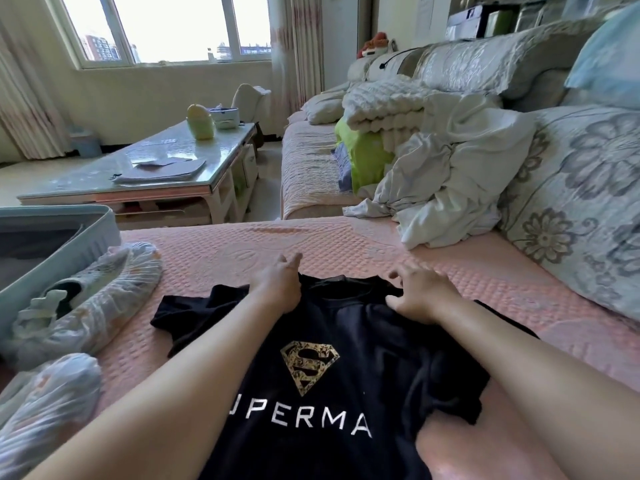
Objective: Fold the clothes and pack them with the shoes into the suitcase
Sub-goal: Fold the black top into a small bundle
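A black T-shirt [346,368] with a gold emblem and white lettering lies face up on the pink sofa cover [346,244]. My left hand [280,285] rests on its left shoulder near the collar, fingers extended. My right hand [417,292] lies on the right shoulder with fingers spread and slightly bent. An open light-blue suitcase [52,244] sits at the left edge. Two shoes in plastic wrap lie beside it, one [100,299] against the suitcase wall and the other [45,410] nearer to me.
A heap of white clothes [450,195] lies on the sofa at the right, with a green garment [367,161] and folded quilt behind. Floral cushions [571,209] line the right side. A glass coffee table [156,168] stands beyond the suitcase.
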{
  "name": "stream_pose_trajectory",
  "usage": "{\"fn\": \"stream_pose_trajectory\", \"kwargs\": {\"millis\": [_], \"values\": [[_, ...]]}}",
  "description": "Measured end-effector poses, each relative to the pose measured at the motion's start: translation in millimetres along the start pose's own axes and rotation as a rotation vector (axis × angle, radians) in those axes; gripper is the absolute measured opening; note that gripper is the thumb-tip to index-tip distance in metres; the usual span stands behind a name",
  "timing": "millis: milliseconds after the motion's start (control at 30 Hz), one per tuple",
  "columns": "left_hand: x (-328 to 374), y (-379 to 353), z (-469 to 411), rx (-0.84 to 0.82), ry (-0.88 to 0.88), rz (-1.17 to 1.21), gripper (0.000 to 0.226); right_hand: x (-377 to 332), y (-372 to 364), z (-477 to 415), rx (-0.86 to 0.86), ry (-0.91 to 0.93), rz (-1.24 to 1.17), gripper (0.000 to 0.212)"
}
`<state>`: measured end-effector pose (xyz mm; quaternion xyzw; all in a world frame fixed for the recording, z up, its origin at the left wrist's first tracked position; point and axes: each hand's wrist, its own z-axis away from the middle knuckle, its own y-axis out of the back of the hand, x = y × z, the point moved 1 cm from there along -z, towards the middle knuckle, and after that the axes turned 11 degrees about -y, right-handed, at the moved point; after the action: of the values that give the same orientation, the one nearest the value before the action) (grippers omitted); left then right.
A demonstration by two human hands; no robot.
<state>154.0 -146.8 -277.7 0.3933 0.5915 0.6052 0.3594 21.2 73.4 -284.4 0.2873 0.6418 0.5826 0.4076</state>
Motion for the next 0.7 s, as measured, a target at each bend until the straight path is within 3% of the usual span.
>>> {"fn": "stream_pose_trajectory", "kwargs": {"millis": [100,167,233,300,367,433,533,567,633,700], "values": [[-2.0,-3.1,-6.5,-0.055,0.016,-0.017,0.047,6.4,7.1,-0.5,-0.064,-0.074,0.080,0.026],[-6.4,0.6,-11.3,0.024,0.035,0.059,0.029,7.4,12.0,-3.8,-0.037,-0.066,0.121,0.020],[-9.5,9.2,-15.5,0.167,0.103,0.193,0.022,6.1,15.1,-13.3,0.128,-0.059,0.157,0.026],[-12.5,17.2,-22.4,0.334,0.190,0.326,0.026,2.8,17.7,-25.3,0.329,-0.096,0.009,0.024],[-13.3,20.2,-30.1,0.415,0.233,0.404,0.032,-3.3,17.5,-34.8,0.411,-0.126,-0.156,0.019],[-5.7,16.3,-33.5,0.316,0.240,0.463,0.044,-6.5,9.5,-44.6,0.289,-0.106,-0.231,0.028],[16.6,8.9,-29.7,0.037,0.247,0.425,0.075,-1.7,-7.0,-39.5,-0.079,-0.014,-0.268,0.067],[25.5,8.4,-28.1,0.013,0.234,0.377,0.077,4.9,-8.4,-36.5,-0.093,0.011,-0.272,0.072],[44.0,10.7,-26.4,0.062,0.145,0.214,0.068,22.3,-2.4,-32.6,0.050,0.001,-0.246,0.065],[65.0,9.5,-28.0,0.128,-0.027,0.071,0.052,43.3,7.1,-29.2,0.182,-0.134,-0.091,0.057]]}}
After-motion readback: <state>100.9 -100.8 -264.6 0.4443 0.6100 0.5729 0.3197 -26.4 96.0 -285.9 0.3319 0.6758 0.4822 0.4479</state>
